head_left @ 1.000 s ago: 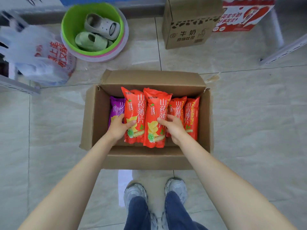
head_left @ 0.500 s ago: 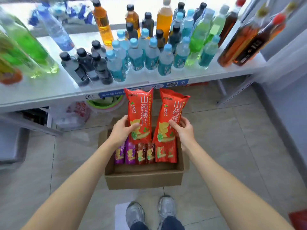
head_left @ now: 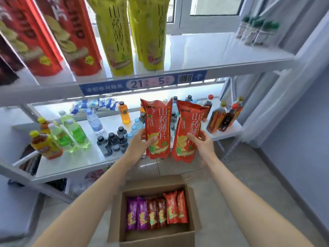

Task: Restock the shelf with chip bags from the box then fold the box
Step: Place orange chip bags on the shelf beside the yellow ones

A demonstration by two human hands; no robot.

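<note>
Both hands are raised in front of the shelving, each grasping one orange-red chip bag upright by its lower half. Left hand wraps its fingers behind the left chip bag with the thumb pressed on the front; right hand does likewise with the right chip bag. These two bags stand side by side, nearly touching, held in the air below the upper shelf and in front of the drinks shelf.

On the upper shelf stand tall red chip bags at the left and yellow chip bags beside them, with bare shelf to their right and a blurred cluster of small green-topped bottles at the far right. A blue price strip runs along its front edge.

Down on the tiled floor, the open cardboard box sits just before the person, holding a row of standing bags: purple bags at the left, dark red bags in the middle, orange-red bags at the right.
</note>
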